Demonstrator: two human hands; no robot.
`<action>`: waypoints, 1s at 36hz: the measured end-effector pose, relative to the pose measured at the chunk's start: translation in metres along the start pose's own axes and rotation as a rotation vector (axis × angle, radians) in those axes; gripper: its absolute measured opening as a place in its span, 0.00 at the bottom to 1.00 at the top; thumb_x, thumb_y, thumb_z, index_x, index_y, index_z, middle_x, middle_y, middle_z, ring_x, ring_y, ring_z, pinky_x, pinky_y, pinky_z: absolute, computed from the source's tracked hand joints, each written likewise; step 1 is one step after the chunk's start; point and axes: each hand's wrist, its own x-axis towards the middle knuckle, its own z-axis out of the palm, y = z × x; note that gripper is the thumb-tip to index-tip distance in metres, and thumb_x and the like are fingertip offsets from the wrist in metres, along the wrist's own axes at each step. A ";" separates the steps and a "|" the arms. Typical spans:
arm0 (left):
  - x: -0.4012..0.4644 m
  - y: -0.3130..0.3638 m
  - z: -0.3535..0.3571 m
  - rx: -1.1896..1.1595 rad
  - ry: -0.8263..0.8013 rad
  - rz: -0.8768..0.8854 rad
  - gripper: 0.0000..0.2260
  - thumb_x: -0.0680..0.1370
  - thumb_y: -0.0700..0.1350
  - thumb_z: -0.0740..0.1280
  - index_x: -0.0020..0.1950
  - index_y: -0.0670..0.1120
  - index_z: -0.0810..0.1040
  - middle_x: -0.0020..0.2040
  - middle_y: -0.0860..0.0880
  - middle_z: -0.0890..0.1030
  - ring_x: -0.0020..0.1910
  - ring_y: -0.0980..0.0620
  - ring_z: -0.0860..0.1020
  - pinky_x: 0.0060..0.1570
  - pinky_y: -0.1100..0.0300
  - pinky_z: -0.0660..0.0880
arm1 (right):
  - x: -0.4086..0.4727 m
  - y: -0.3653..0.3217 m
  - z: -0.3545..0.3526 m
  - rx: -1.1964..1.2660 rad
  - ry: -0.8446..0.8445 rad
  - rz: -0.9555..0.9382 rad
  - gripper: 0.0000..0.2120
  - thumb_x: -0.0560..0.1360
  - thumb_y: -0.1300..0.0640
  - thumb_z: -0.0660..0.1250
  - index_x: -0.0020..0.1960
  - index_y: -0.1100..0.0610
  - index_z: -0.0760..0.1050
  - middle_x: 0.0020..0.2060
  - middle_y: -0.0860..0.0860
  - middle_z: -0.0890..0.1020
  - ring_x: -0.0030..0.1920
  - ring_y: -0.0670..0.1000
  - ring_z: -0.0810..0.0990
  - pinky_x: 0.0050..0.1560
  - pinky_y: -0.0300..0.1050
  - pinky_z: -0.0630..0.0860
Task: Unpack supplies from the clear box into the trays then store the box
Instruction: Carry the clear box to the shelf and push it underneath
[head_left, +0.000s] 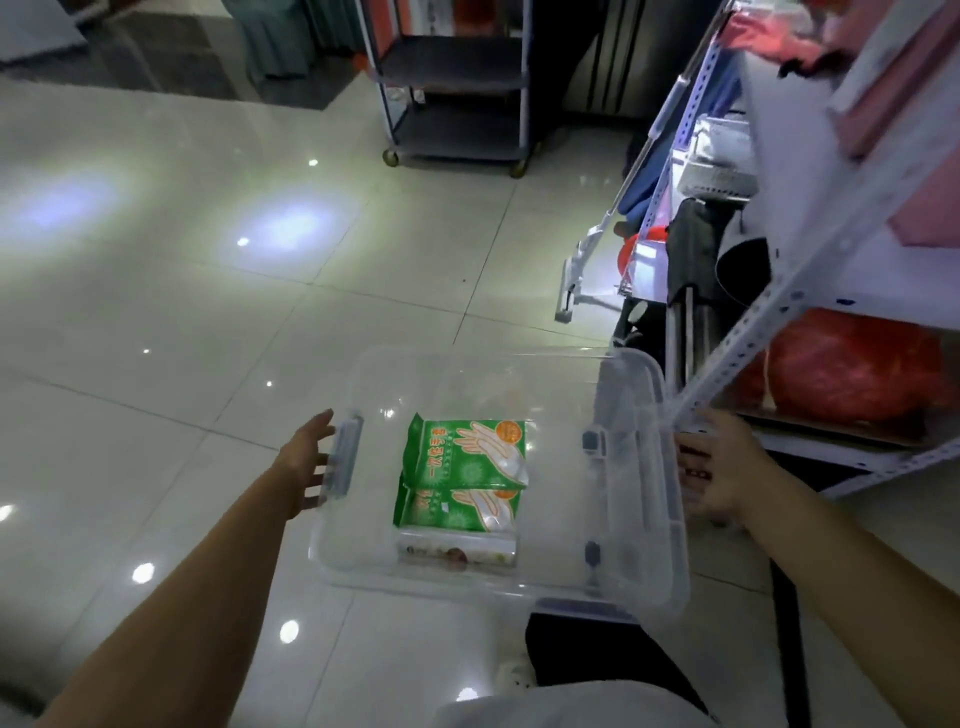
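A clear plastic box (363, 551) hangs above the tiled floor in front of me. Inside lie two green packets of disposable gloves (465, 457), one overlapping the other, with a flat clear packet (457, 553) nearer me. The box's clear lid (639, 467) stands raised along the right side. My left hand (306, 460) is at the box's left end with fingers spread by the grey latch (345, 457). My right hand (714, 467) is behind the raised lid on the right; the plastic blurs its fingers.
A white slotted metal shelf rack (779, 317) rises close on the right, with a red bag (841, 364) on a lower shelf. A grey wheeled cart (457, 93) stands farther back. A white floor-cleaning tool (576, 260) leans by the rack. Glossy tiles stretch to the left.
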 end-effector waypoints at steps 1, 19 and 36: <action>0.015 0.018 -0.003 0.003 -0.007 0.006 0.28 0.77 0.67 0.59 0.71 0.53 0.71 0.63 0.41 0.75 0.56 0.39 0.76 0.58 0.43 0.72 | 0.009 -0.013 0.013 0.006 0.006 -0.003 0.27 0.72 0.38 0.64 0.58 0.59 0.79 0.53 0.57 0.78 0.54 0.58 0.74 0.63 0.58 0.70; 0.279 0.324 -0.007 0.104 -0.025 -0.001 0.26 0.77 0.66 0.60 0.69 0.53 0.73 0.61 0.43 0.76 0.55 0.41 0.75 0.52 0.47 0.71 | 0.183 -0.248 0.222 0.088 0.016 0.040 0.29 0.74 0.35 0.61 0.61 0.58 0.78 0.44 0.55 0.75 0.45 0.55 0.70 0.54 0.51 0.68; 0.545 0.612 0.062 0.357 -0.375 -0.044 0.26 0.76 0.68 0.60 0.67 0.55 0.73 0.55 0.44 0.77 0.50 0.43 0.76 0.51 0.47 0.71 | 0.269 -0.398 0.341 0.492 0.102 0.027 0.34 0.59 0.35 0.69 0.49 0.65 0.79 0.39 0.61 0.70 0.35 0.58 0.65 0.42 0.48 0.62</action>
